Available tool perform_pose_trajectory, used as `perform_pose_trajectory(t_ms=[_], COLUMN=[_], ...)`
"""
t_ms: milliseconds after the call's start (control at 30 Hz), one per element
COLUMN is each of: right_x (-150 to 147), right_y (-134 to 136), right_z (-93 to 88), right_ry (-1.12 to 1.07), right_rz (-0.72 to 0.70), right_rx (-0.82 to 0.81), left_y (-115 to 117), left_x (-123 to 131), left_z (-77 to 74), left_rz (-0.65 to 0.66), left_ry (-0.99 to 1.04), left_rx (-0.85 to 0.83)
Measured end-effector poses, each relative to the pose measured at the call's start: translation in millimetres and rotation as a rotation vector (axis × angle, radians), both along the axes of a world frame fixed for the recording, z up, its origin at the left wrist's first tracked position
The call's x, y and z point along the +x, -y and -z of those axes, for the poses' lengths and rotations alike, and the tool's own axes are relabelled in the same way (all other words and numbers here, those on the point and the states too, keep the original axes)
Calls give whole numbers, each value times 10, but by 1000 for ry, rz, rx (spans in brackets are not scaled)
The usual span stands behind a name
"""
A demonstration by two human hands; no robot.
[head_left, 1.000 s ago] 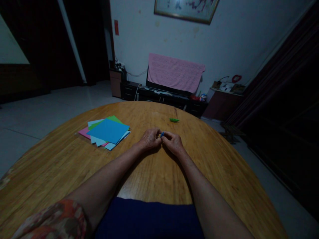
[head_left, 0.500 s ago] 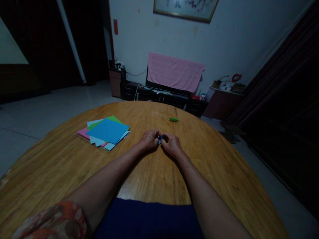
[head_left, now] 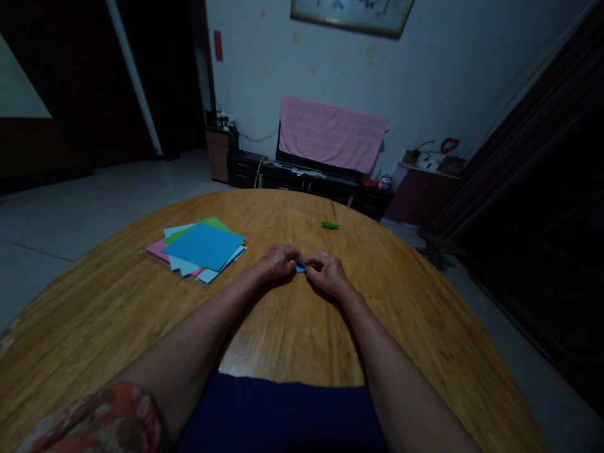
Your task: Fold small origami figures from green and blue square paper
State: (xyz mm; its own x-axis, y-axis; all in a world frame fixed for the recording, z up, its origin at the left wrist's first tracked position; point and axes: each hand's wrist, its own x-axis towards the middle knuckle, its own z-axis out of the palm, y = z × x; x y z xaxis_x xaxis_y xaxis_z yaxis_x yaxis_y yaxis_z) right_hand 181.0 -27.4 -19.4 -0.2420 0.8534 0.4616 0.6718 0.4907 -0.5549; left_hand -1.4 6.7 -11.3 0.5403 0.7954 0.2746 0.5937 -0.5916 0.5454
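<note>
A small folded piece of blue paper (head_left: 301, 267) is pinched between my two hands over the middle of the wooden table (head_left: 292, 327). My left hand (head_left: 279, 260) grips its left side with the fingers closed. On its right side, my right hand (head_left: 328, 272) holds it between thumb and fingers. The fingertips cover much of the paper, so its full shape is hidden.
Coloured paper sheets, a blue one (head_left: 205, 245) on top, lie fanned out on the table to the left. A small folded green paper piece (head_left: 329, 224) rests beyond my right hand. Behind the table stands a low black cabinet (head_left: 243, 170) with a pink cloth (head_left: 333, 135) above it.
My left hand has shifted slightly left. The blue paper between my fingers now looks flatter and lower than before.
</note>
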Motion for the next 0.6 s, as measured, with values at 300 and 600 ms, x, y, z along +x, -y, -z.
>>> perform_pose_trajectory(t_ms=[300, 600], right_x=[-30, -11], right_y=[-18, -24], right_z=[33, 47], right_ry=[2, -3], right_rz=[1, -16], right_rx=[44, -13], left_y=[17, 68], left_x=[-67, -63], left_z=[-109, -216], left_rz=[70, 50], left_ry=[-10, -50], left_rx=[-91, -167])
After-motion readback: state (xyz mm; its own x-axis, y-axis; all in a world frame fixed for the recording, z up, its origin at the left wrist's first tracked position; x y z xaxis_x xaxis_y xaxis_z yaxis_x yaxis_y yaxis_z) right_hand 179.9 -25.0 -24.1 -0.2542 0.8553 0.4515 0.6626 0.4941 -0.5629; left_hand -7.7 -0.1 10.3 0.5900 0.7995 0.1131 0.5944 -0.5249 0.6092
